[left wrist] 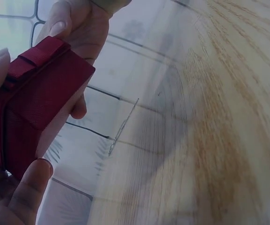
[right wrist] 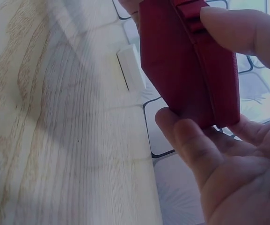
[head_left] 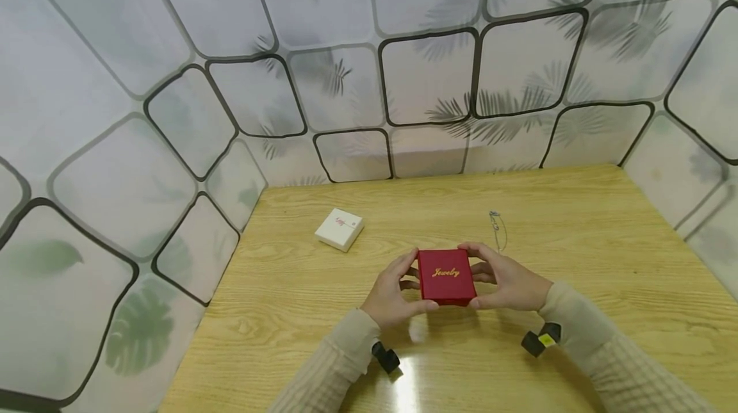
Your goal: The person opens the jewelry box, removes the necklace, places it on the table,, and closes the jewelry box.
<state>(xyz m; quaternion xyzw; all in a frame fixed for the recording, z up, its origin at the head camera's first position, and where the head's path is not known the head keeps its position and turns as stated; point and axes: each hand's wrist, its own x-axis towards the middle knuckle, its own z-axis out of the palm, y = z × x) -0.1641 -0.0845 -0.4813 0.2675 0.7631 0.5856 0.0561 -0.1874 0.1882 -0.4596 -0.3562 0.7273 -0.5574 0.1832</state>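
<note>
A red box (head_left: 446, 276) with gold "Jewelry" lettering on its lid is held between both hands, lid closed. My left hand (head_left: 394, 292) grips its left side, thumb at the front edge; my right hand (head_left: 507, 277) grips the right side the same way. In the left wrist view the box (left wrist: 46, 93) hangs above the table, fingers beneath it, a bow on its front. The right wrist view shows the box (right wrist: 181, 65) tilted, with the right hand (right wrist: 237, 154) around it. A silver chain (head_left: 496, 231) lies on the table behind the right hand.
A small white box (head_left: 339, 229) with pink lettering sits on the wooden table (head_left: 259, 349) at the back left. Patterned cloth walls (head_left: 426, 80) rise behind the table and at both sides. Small black devices are strapped at both wrists.
</note>
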